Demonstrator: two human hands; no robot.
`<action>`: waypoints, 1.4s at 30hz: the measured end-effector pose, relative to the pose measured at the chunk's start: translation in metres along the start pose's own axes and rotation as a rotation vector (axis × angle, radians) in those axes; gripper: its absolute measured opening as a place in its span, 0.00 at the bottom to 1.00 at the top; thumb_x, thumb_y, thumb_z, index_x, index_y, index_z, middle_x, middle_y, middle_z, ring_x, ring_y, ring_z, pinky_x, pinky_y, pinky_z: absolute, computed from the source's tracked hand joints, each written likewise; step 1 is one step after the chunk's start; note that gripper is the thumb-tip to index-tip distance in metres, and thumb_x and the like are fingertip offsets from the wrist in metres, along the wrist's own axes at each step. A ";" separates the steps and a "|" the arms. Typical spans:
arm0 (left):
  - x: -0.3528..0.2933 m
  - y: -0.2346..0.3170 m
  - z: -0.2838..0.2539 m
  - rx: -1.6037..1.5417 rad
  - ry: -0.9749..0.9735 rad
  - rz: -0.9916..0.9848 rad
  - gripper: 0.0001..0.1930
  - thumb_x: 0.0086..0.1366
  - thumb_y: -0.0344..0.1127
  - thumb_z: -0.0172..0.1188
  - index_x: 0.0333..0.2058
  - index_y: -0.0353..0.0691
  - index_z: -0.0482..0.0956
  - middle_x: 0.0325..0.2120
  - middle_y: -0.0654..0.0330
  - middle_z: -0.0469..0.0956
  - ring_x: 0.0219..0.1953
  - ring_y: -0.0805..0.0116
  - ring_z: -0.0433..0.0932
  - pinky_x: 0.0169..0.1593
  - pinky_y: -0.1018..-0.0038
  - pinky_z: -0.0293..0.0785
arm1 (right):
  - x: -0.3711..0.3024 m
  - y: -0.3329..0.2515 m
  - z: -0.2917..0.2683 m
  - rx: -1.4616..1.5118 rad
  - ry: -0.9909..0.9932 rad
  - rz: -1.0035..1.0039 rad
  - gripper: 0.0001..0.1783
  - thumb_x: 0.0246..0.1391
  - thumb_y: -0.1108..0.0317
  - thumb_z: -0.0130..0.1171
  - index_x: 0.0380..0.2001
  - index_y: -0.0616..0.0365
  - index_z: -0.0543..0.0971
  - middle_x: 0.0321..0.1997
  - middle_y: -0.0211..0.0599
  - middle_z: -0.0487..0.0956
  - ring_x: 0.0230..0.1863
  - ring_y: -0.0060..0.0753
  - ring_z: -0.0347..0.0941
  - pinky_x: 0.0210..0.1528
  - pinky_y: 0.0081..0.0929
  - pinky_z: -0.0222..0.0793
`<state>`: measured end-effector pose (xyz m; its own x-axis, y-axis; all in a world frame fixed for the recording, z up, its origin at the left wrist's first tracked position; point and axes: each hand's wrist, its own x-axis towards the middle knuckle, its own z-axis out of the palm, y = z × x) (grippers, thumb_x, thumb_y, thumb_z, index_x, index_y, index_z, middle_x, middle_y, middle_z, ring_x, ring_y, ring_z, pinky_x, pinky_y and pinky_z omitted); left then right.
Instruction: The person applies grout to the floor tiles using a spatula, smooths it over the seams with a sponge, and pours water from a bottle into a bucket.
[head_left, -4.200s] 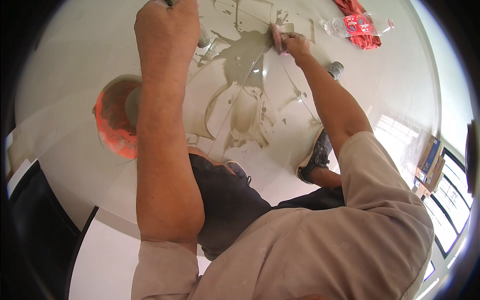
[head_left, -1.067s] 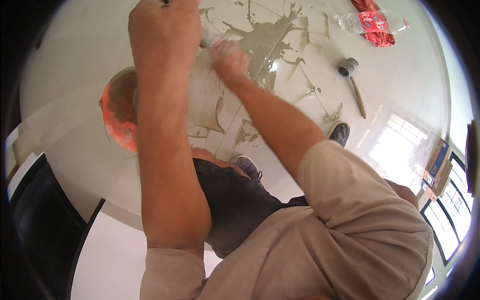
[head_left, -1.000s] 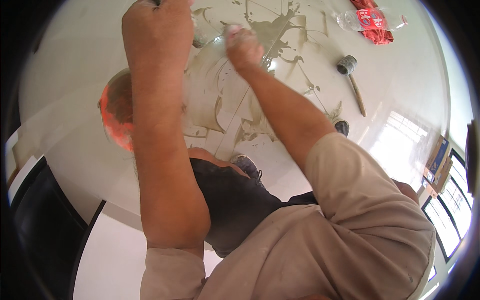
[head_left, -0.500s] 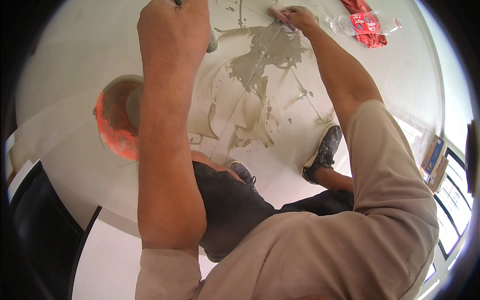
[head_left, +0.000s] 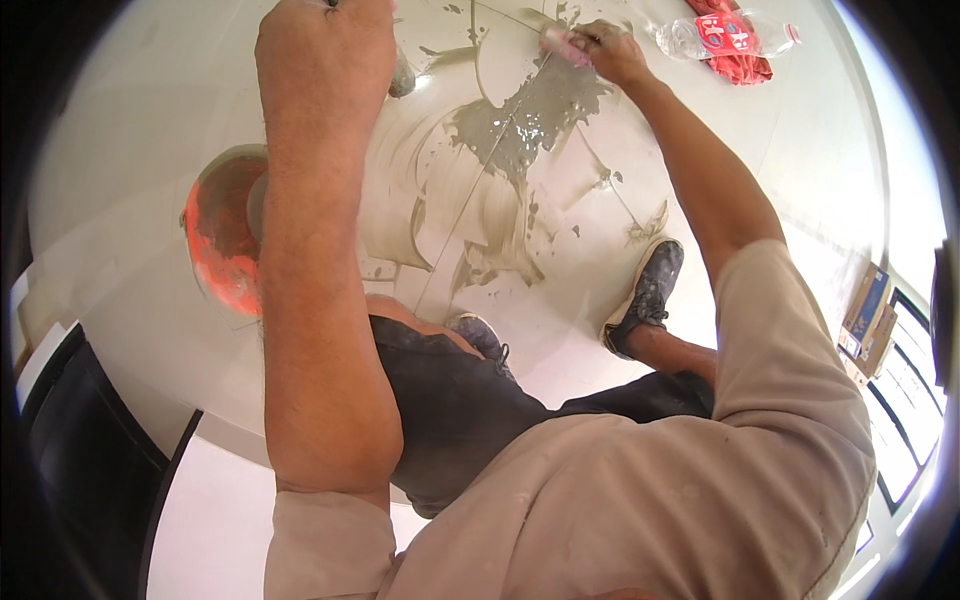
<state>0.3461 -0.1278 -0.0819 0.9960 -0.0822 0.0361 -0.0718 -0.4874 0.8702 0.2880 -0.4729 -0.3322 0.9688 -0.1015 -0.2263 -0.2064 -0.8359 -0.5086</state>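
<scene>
Across the pale tiled floor (head_left: 590,225) spreads a wet grey-green patch of grout (head_left: 525,115), with thin smears around it and straight joints running through. My right hand (head_left: 612,52) is closed around a pinkish, smeared object (head_left: 562,45) at the patch's far edge; its kind is unclear. My left hand (head_left: 328,50) is a closed fist at the far left of the patch, high in the picture. A grout-coated rounded end (head_left: 402,76) shows beside it, and a dark bit shows at its top; the fingers and most of what they hold are hidden.
Left of my left forearm stands an orange bucket (head_left: 205,245) caked with grey mix, partly covered by the arm. A clear plastic bottle (head_left: 730,38) with a red label lies on a red cloth (head_left: 742,70) at far right. My shoes (head_left: 650,290) stand near the smears.
My right hand has come slightly nearer with the pinkish object, and the grout patch under it has changed shape. My left fist has shifted a little left. The view has moved slightly.
</scene>
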 end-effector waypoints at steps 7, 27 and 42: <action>0.001 -0.012 0.001 -0.035 -0.038 0.048 0.24 0.66 0.47 0.55 0.26 0.26 0.79 0.19 0.48 0.77 0.26 0.59 0.75 0.37 0.63 0.71 | -0.030 -0.039 0.044 0.004 0.032 0.050 0.24 0.58 0.39 0.61 0.41 0.47 0.86 0.40 0.35 0.86 0.43 0.42 0.82 0.49 0.37 0.76; -0.007 0.015 0.005 0.005 -0.010 -0.047 0.24 0.66 0.46 0.55 0.26 0.24 0.78 0.20 0.45 0.77 0.27 0.56 0.75 0.38 0.62 0.71 | -0.116 -0.063 0.115 0.454 0.512 0.667 0.17 0.55 0.55 0.63 0.37 0.59 0.86 0.34 0.47 0.86 0.38 0.47 0.83 0.46 0.40 0.75; 0.000 -0.002 -0.002 0.028 -0.036 -0.026 0.25 0.68 0.48 0.55 0.29 0.24 0.80 0.21 0.45 0.78 0.27 0.55 0.76 0.38 0.61 0.71 | -0.090 -0.096 0.104 0.637 0.624 0.510 0.16 0.56 0.58 0.64 0.33 0.63 0.85 0.32 0.52 0.84 0.31 0.51 0.81 0.35 0.42 0.74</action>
<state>0.3464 -0.1252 -0.0824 0.9950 -0.1000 -0.0040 -0.0482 -0.5136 0.8567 0.2059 -0.3279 -0.3491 0.6071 -0.7785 -0.1592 -0.4716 -0.1917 -0.8607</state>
